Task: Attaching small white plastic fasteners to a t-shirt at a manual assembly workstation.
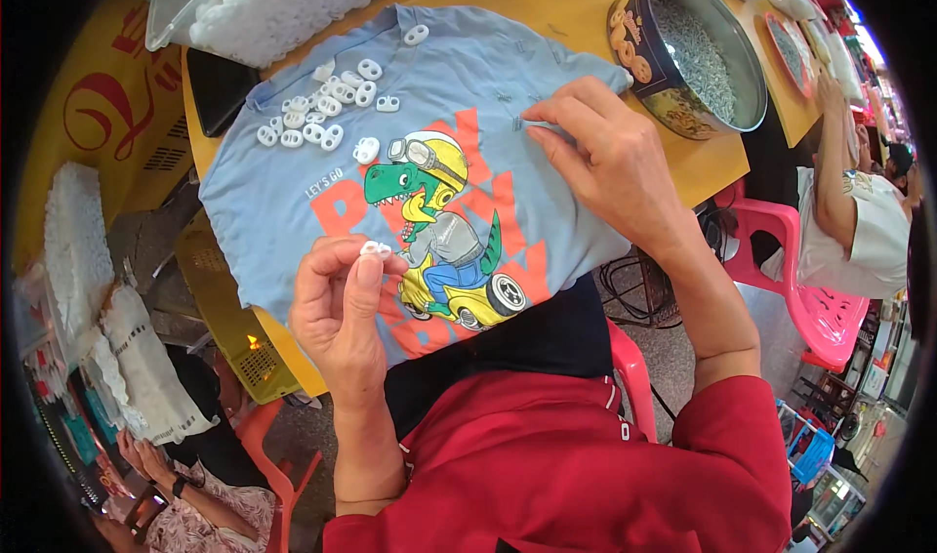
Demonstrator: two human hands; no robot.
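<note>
Between the thumb and forefinger of my left hand [342,304] is a small white two-hole cord lock [375,249], held over the lower left of a light blue T-shirt [264,197] with a dinosaur print. My right hand [605,148] hovers over the shirt's right side, thumb and forefinger slightly apart. Just beyond those fingertips lies a tiny metal spring [517,122], with a few more springs [504,96] scattered nearby. A loose pile of white cord locks [332,106] rests at the shirt's upper left, and one cord lock [417,35] sits alone near its far edge.
A round tin [622,28] full of small metal springs stands at the far right of the yellow table [717,167]. Behind the shirt, a clear container [161,26] is heaped with white pieces. Pink chairs [815,309] and other people's arms [200,504] show at both sides.
</note>
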